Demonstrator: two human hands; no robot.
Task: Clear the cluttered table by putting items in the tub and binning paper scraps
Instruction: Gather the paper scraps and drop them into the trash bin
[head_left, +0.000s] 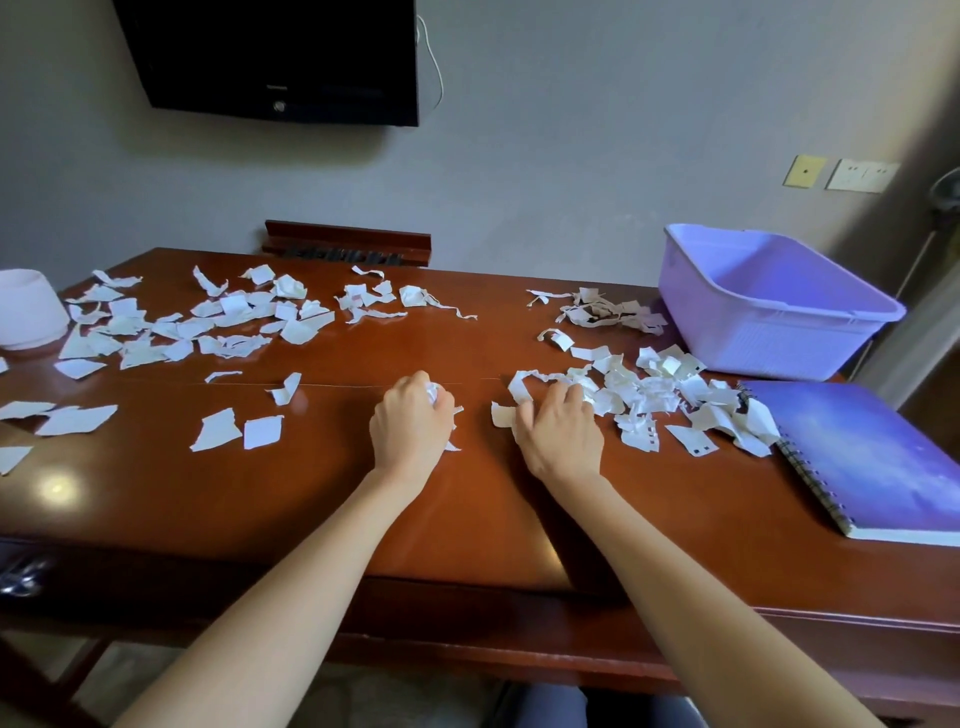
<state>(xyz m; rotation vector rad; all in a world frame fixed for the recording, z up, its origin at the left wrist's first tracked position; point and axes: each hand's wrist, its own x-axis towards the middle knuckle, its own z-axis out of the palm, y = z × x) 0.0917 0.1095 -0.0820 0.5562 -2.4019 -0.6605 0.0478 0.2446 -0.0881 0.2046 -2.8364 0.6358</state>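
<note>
Reddish-brown polished wood makes up the counter (311, 493), and torn white paper is strewn over most of it. The person's left hand (410, 421) is closed into a loose fist near the middle of the counter, fingers curled round a crumpled wad of paper (434, 397) that pokes out white between the thumb and fingers; a couple of small bits peek out under the hand's right edge. Just beside it, the right hand (558, 431) lies knuckles up with its fingers bent, the tips pressed down onto the near edge of the right-hand pile of scraps (649, 395). One flat piece sticks out from under its thumb side. Whether that hand actually grips any paper I cannot tell from where I stand.

More scraps (208, 322) spread across the far left of the counter, and a tangle of thin strips (608, 312) sits just beside the lilac tub (753, 343), which stands at the far right corner. A purple spiral notebook (872, 457) lies flat at the right edge, some scraps overlapping its near corner. A white rounded object (28, 306) sits at the far left edge.
</note>
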